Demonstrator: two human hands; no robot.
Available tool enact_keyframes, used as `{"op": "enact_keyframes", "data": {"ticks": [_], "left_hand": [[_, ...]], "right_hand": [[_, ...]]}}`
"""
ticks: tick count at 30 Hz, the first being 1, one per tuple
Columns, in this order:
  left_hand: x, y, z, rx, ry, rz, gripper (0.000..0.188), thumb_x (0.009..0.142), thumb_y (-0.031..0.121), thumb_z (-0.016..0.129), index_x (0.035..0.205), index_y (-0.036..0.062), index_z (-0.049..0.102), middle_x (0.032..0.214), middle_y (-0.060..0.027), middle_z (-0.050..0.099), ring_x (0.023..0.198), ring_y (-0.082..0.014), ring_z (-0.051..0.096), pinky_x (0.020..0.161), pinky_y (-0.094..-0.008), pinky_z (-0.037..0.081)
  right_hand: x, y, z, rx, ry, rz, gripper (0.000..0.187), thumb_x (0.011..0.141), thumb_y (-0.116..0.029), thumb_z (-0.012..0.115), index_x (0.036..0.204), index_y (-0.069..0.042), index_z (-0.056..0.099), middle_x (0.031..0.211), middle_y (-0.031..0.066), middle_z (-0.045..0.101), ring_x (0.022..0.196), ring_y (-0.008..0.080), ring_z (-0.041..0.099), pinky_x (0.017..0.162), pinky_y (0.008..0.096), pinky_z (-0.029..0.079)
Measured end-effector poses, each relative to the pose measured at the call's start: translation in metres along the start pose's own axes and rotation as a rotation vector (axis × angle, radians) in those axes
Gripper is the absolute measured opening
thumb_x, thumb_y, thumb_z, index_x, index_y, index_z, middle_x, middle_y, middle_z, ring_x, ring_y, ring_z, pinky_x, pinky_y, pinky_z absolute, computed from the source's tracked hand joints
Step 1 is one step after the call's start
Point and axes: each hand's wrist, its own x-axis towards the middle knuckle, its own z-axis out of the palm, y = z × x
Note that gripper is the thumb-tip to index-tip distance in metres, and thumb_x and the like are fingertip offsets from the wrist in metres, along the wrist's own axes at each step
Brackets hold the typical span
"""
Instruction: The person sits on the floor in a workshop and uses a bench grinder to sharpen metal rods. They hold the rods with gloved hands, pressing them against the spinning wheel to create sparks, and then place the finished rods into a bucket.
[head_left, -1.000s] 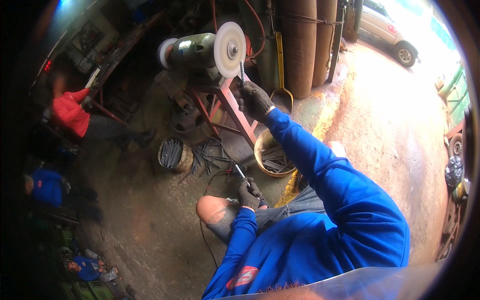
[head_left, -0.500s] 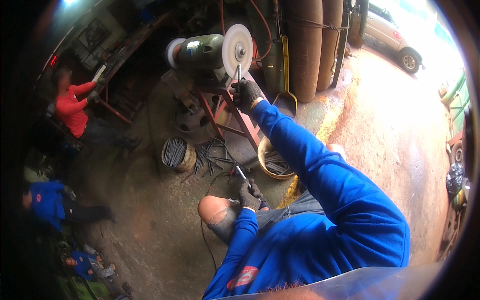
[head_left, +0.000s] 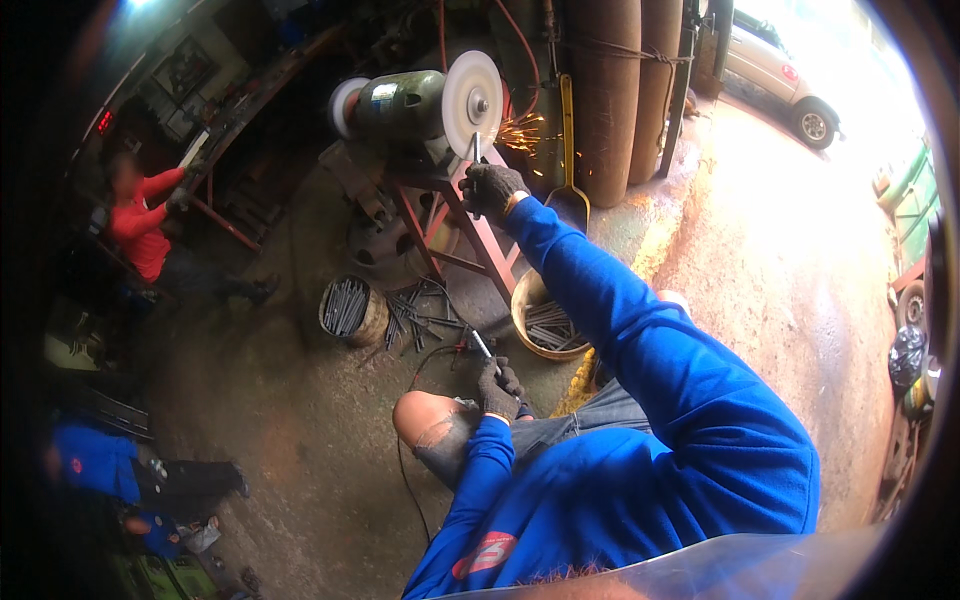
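Note:
My gloved right hand (head_left: 491,190) is closed around a short metal rod (head_left: 476,148). The rod's upper end meets the face of a pale grinding wheel (head_left: 471,90) on a green bench grinder (head_left: 408,106). Orange sparks (head_left: 520,134) spray rightward from the contact. Down by my bent knee, my gloved left hand (head_left: 498,388) grips a second metal rod (head_left: 480,342), which points up and away from me. The lower parts of both rods are hidden in the gloves.
The grinder stands on a red metal stand (head_left: 484,235). Below it are a tan bucket (head_left: 376,318) of dark rods, loose rods (head_left: 425,312) on the floor, and another rod bucket (head_left: 521,325). Tall brown cylinders (head_left: 607,100) and a yellow-handled shovel (head_left: 567,130) stand right. A person in red (head_left: 138,230) is left.
The right-hand rod has come against the wheel, and sparks now fly. My left hand has barely moved. At lower left, a person in blue has shifted downward in the picture.

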Motion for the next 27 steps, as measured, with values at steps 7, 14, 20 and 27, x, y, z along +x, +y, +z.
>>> {"op": "enact_keyframes", "data": {"ticks": [7,14,20,27], "left_hand": [[0.013,-0.003,-0.01,-0.004,-0.039,-0.026,0.024,0.093,0.039,0.053,0.094,0.0155,0.058,0.057,0.0029,0.043,0.041,-0.0112,0.034,0.043,-0.0303,0.029],[0.007,0.001,0.013,0.015,-0.012,-0.042,0.02,0.092,0.036,0.054,0.09,0.016,0.056,0.057,0.0046,0.036,0.044,-0.0098,0.031,0.044,-0.0276,0.026],[0.002,0.002,-0.004,-0.025,-0.012,-0.02,0.02,0.093,0.036,0.053,0.09,0.016,0.056,0.057,0.004,0.037,0.044,-0.0101,0.032,0.044,-0.0276,0.027],[0.005,0.0,0.0,0.001,-0.031,-0.016,0.021,0.093,0.036,0.052,0.091,0.0157,0.056,0.057,0.0036,0.037,0.044,-0.0103,0.032,0.044,-0.0283,0.026]], "right_hand": [[0.015,0.008,-0.031,-0.053,-0.141,-0.204,0.01,0.088,-0.015,0.052,0.088,-0.008,0.059,0.069,0.0082,0.057,0.059,0.0231,0.059,0.048,0.0338,0.044],[0.052,0.025,-0.062,-0.634,0.009,-0.542,0.005,0.087,-0.016,0.056,0.083,-0.014,0.055,0.065,0.0016,0.051,0.051,0.0168,0.051,0.044,0.0296,0.041],[0.008,0.012,-0.005,-1.756,0.27,-0.74,0.009,0.076,-0.018,0.066,0.077,-0.011,0.062,0.074,0.0069,0.062,0.062,0.0265,0.063,0.056,0.0373,0.05],[0.01,0.007,-0.008,-1.708,0.325,-0.48,0.012,0.072,-0.022,0.069,0.08,-0.013,0.071,0.072,0.0101,0.066,0.07,0.0267,0.067,0.057,0.0386,0.051]]}}
